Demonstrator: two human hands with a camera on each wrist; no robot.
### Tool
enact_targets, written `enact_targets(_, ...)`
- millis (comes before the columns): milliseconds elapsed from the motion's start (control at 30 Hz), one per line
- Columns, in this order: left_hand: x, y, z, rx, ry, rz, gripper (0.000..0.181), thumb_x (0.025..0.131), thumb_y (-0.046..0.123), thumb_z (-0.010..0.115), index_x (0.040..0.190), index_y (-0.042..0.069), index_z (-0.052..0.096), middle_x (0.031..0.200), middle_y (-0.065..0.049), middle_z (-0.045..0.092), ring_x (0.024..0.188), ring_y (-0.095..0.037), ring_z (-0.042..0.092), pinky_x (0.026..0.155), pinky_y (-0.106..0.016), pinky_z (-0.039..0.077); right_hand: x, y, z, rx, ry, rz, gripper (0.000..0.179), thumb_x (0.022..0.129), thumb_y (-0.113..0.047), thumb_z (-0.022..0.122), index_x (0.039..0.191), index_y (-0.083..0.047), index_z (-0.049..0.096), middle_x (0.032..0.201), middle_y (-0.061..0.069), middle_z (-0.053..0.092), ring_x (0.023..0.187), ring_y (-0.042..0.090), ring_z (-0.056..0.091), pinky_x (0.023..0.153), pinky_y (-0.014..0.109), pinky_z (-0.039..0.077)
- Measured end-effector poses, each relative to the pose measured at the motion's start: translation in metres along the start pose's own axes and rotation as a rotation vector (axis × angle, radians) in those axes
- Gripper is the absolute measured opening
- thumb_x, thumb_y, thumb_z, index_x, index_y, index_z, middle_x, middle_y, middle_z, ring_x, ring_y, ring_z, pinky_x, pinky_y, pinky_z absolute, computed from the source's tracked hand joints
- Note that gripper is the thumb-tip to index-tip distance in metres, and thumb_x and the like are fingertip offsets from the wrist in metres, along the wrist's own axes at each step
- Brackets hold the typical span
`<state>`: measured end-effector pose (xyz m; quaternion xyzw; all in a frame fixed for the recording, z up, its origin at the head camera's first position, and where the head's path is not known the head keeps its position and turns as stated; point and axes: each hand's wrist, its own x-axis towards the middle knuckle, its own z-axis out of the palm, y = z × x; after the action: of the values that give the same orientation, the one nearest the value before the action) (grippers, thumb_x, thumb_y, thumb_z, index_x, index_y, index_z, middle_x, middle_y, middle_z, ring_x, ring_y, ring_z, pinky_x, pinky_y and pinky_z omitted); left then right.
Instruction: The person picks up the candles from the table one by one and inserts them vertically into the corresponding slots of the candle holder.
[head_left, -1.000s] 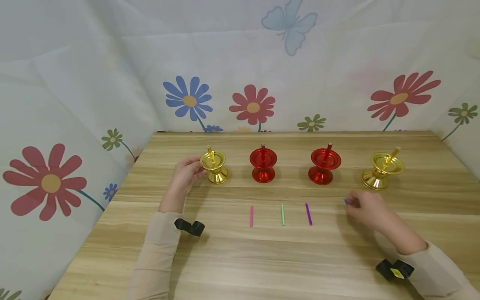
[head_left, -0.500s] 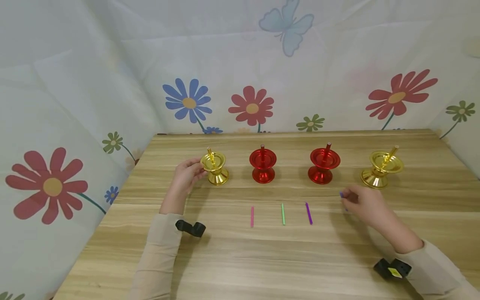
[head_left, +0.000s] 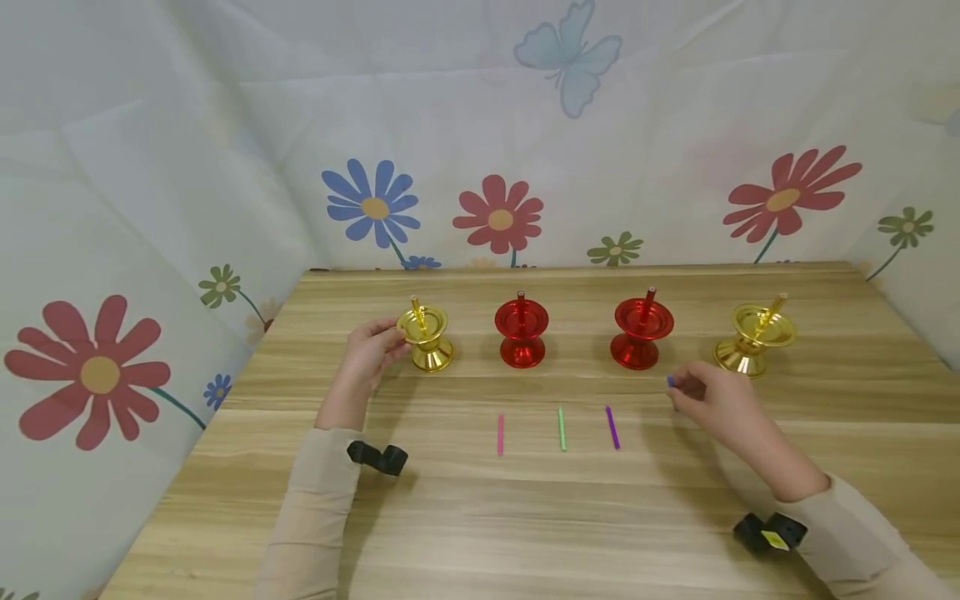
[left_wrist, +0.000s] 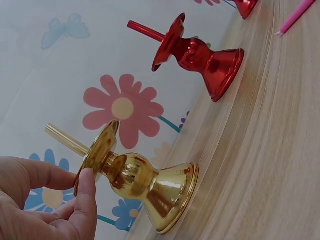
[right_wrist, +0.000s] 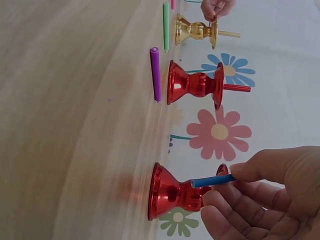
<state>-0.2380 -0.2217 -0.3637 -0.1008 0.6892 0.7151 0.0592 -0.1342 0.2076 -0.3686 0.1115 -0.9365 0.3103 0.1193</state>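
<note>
My left hand (head_left: 371, 350) pinches the dish rim of the leftmost gold candle holder (head_left: 431, 357), which stands upright on the table. Between the thumb and fingers of my right hand (head_left: 716, 400) is a slim blue candle (right_wrist: 212, 180); in the right wrist view its free end sticks out in front of a red holder. In the head view that hand hovers over the table, in front of the gap between the right red candle holder (head_left: 636, 354) and the right gold candle holder (head_left: 742, 358). Another red candle holder (head_left: 522, 352) stands left of centre.
A pink candle (head_left: 500, 435), a green candle (head_left: 562, 429) and a purple candle (head_left: 612, 428) lie apart on the wooden table (head_left: 480, 525), in front of the holders. Each holder has an upright tube in its dish. A flowered cloth (head_left: 660, 108) hangs behind.
My right hand has moved a little left and away from me with the blue candle, towards the right red holder. My left hand keeps its pinch on the gold holder's rim.
</note>
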Motion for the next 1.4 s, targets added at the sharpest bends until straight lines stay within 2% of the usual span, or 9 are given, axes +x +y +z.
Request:
enact_targets(167, -0.001, 0.001, 0.000, 0.007, 0.004, 0.001, 0.044, 0.097, 0.001, 0.046, 0.139, -0.010, 0.035, 0.114, -0.010, 0.048, 0.083, -0.006, 0.056, 0.084, -0.018, 0.053, 0.003, -0.004, -0.001, -0.008, 0.022, -0.035, 0.007, 0.078, 0.001, 0.069, 0.085, 0.003, 0.066, 0.077, 0.014, 0.069, 0.069, 0.025, 0.065, 0.059, 0.027, 0.054)
enact_targets(400, -0.002, 0.001, 0.001, 0.009, 0.006, 0.000, 0.044, 0.097, 0.001, 0.046, 0.139, -0.009, 0.036, 0.113, -0.009, 0.049, 0.082, -0.006, 0.056, 0.083, -0.017, 0.053, 0.012, -0.015, -0.004, -0.014, -0.022, -0.042, 0.008, 0.081, -0.002, 0.069, 0.086, 0.003, 0.065, 0.079, 0.016, 0.069, 0.071, 0.026, 0.065, 0.063, 0.041, 0.057)
enact_targets(633, 0.000, -0.001, 0.002, 0.012, 0.018, -0.015, 0.043, 0.097, 0.001, 0.047, 0.138, -0.007, 0.038, 0.109, -0.005, 0.049, 0.081, -0.005, 0.056, 0.090, -0.022, 0.052, 0.023, -0.022, -0.006, -0.005, -0.046, -0.044, 0.007, 0.083, -0.005, 0.068, 0.086, 0.001, 0.065, 0.078, 0.011, 0.069, 0.072, 0.023, 0.065, 0.063, 0.036, 0.056)
enact_targets(933, 0.000, 0.000, 0.001, 0.011, 0.010, -0.012, 0.044, 0.097, 0.001, 0.046, 0.139, -0.009, 0.036, 0.110, -0.007, 0.049, 0.080, -0.004, 0.056, 0.080, -0.015, 0.053, 0.034, -0.028, -0.004, 0.001, -0.049, -0.078, 0.007, 0.083, -0.005, 0.069, 0.084, -0.002, 0.063, 0.077, 0.009, 0.067, 0.071, 0.020, 0.062, 0.062, 0.032, 0.054)
enact_targets(1167, -0.001, 0.000, 0.000, 0.012, 0.007, -0.010, 0.044, 0.097, 0.000, 0.046, 0.139, -0.009, 0.036, 0.111, -0.008, 0.049, 0.081, -0.004, 0.056, 0.078, -0.015, 0.053, 0.039, -0.032, -0.001, 0.025, -0.043, -0.093, 0.008, 0.082, -0.003, 0.070, 0.086, -0.001, 0.063, 0.079, 0.011, 0.068, 0.072, 0.022, 0.064, 0.064, 0.032, 0.055)
enact_targets(1400, 0.001, 0.000, 0.000, 0.028, 0.003, -0.008, 0.043, 0.097, 0.002, 0.046, 0.138, -0.007, 0.038, 0.117, -0.009, 0.048, 0.085, -0.006, 0.057, 0.094, -0.025, 0.051, 0.049, -0.042, -0.001, 0.036, -0.064, -0.111, 0.008, 0.083, -0.002, 0.069, 0.086, 0.000, 0.063, 0.081, 0.012, 0.067, 0.074, 0.024, 0.063, 0.065, 0.036, 0.055)
